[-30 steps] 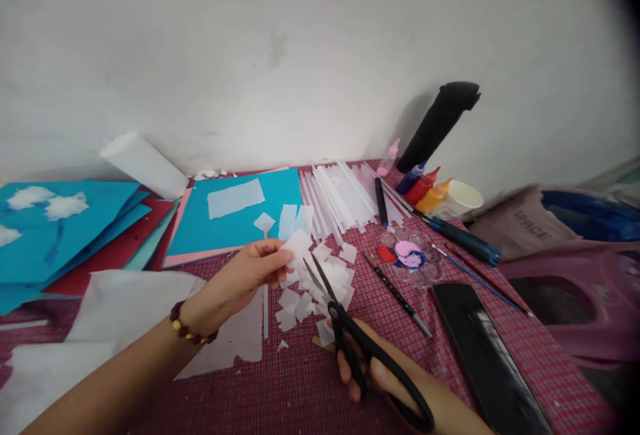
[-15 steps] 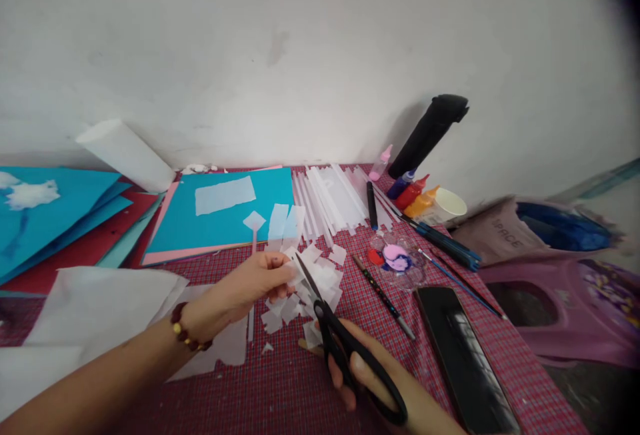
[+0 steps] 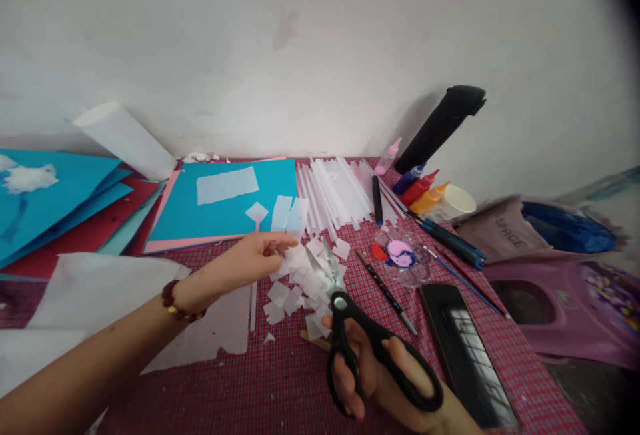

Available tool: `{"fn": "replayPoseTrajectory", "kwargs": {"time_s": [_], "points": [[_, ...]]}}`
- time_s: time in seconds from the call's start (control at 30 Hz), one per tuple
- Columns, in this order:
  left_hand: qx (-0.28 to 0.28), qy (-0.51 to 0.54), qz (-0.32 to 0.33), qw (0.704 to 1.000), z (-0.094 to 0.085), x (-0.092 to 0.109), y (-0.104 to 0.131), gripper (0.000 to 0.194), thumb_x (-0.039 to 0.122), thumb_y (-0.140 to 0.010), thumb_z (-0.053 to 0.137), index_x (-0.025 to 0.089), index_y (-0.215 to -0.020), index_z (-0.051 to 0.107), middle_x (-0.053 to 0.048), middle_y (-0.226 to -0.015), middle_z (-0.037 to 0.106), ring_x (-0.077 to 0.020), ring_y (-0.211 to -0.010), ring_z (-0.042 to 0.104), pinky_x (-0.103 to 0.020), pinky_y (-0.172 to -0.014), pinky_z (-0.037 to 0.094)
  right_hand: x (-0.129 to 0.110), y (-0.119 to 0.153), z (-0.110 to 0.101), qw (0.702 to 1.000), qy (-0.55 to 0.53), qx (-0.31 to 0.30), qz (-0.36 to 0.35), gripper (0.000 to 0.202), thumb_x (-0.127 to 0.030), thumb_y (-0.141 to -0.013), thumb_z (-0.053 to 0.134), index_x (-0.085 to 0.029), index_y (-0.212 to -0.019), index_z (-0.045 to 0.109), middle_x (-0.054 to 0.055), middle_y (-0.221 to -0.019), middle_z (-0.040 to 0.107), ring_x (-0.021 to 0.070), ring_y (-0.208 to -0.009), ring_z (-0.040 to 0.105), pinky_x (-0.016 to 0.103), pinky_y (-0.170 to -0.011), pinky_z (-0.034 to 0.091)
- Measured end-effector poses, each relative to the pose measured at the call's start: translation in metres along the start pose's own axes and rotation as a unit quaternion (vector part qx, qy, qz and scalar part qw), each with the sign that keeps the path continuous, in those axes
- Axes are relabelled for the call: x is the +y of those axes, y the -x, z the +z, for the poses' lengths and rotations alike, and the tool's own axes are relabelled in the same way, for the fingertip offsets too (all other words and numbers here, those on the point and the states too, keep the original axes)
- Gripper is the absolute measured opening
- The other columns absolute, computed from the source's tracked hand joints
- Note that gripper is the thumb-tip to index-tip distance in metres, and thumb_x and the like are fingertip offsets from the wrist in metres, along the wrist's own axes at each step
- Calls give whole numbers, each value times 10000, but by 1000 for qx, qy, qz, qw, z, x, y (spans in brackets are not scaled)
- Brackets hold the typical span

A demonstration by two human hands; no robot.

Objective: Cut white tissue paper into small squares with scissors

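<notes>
My right hand (image 3: 370, 368) grips black-handled scissors (image 3: 353, 318), fingers and thumb through the loops. The blades stand apart and point away from me over a loose pile of small white paper squares (image 3: 283, 293). My left hand (image 3: 255, 258), with a beaded bracelet at the wrist, hovers at the pile's left edge. Its thumb and forefinger are apart, and I make out no paper between them. Beyond the fingers, two white paper strips (image 3: 281, 213) overlap the edge of a blue sheet (image 3: 225, 218). A paper square on a thin stick (image 3: 257, 211) lies close to the left hand.
White paper sheets (image 3: 100, 288) spread at left, below coloured card (image 3: 55, 201). White sticks (image 3: 340, 191) lie at the back. At right are paint bottles (image 3: 420, 188), a paint palette (image 3: 407, 265), a patterned pen (image 3: 387, 291), a phone (image 3: 465, 355) and a pink stool (image 3: 575, 315).
The scissors have opened and drawn back right, away from my left hand. My left fingers have loosened from the white paper piece they pinched. The view has shifted slightly.
</notes>
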State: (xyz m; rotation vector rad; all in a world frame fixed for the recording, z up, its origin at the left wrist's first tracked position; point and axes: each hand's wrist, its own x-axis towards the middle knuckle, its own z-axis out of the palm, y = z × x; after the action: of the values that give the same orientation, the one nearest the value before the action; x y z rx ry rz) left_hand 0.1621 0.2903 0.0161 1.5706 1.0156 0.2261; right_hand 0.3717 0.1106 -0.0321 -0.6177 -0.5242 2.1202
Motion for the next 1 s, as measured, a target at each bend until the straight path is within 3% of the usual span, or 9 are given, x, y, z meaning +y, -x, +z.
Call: {"fn": "replayPoseTrajectory", "kwargs": {"time_s": [0.17,0.27,0.43,0.63,0.7,0.8,0.87,0.93,1.0], "points": [[73,-83,32,993,-9,-4,13,296,262,-748,486,207,-938,707,-8,-811,698,-144,-662,585,-237,-588,438,-9,8,1,999,-28,-26,-15,729,-787,-659,544,-252,-1154,555,-45,-582,496,81,-372,399,243,-466,381],[108,-111,54,986,-11,-10,40,246,334,-783,500,211,-852,702,-16,-843,693,-154,-727,601,-247,-642,469,-9,13,-1,999,-14,-29,-41,769,-814,-622,545,-262,-1157,550,-74,-534,452,64,-326,353,228,-423,369],[193,-129,2,973,-9,-34,124,254,452,-761,553,252,-802,705,3,-714,681,-168,-645,606,-243,-584,481,-8,18,3,997,27,-61,-50,728,-789,-637,559,-294,-1170,568,-74,-547,436,65,-337,345,233,-437,362],[448,-16,-100,888,13,-91,244,230,452,-702,611,242,-744,694,-13,-658,672,-196,-650,617,-265,-572,504,2,21,4,982,157,-78,-62,671,-695,-764,510,-249,-1266,535,-29,-637,464,91,-458,361,254,-512,332],[513,50,-106,851,22,-114,274,193,406,-686,641,238,-769,686,-17,-723,695,-183,-636,606,-270,-576,508,5,20,0,961,259,-85,-42,713,-700,-734,560,-221,-1261,538,-5,-674,516,107,-506,408,261,-528,344],[552,138,-123,813,33,-140,305,227,362,-634,694,230,-818,679,-40,-805,726,-205,-703,641,-288,-614,528,7,20,4,900,419,-115,31,683,-577,-717,683,-230,-1284,524,38,-795,604,151,-625,536,278,-588,426],[555,145,-125,809,36,-146,318,255,384,-633,692,216,-825,680,-43,-790,728,-214,-731,652,-292,-637,532,10,22,17,852,512,-94,52,633,-430,-745,705,-251,-1318,504,89,-987,647,218,-837,613,341,-742,491],[557,116,-115,814,33,-144,330,295,426,-652,672,200,-842,684,-34,-761,719,-202,-715,643,-276,-631,520,15,23,34,803,592,-57,43,628,-322,-740,705,-267,-1333,506,122,-1264,583,292,-1140,545,435,-977,420],[567,82,-105,813,29,-139,343,329,457,-681,648,185,-863,685,-28,-747,706,-189,-695,628,-253,-613,502,22,25,47,761,646,-43,37,656,-250,-701,722,-275,-1327,526,115,-1359,535,328,-1257,468,478,-1068,341]]}}
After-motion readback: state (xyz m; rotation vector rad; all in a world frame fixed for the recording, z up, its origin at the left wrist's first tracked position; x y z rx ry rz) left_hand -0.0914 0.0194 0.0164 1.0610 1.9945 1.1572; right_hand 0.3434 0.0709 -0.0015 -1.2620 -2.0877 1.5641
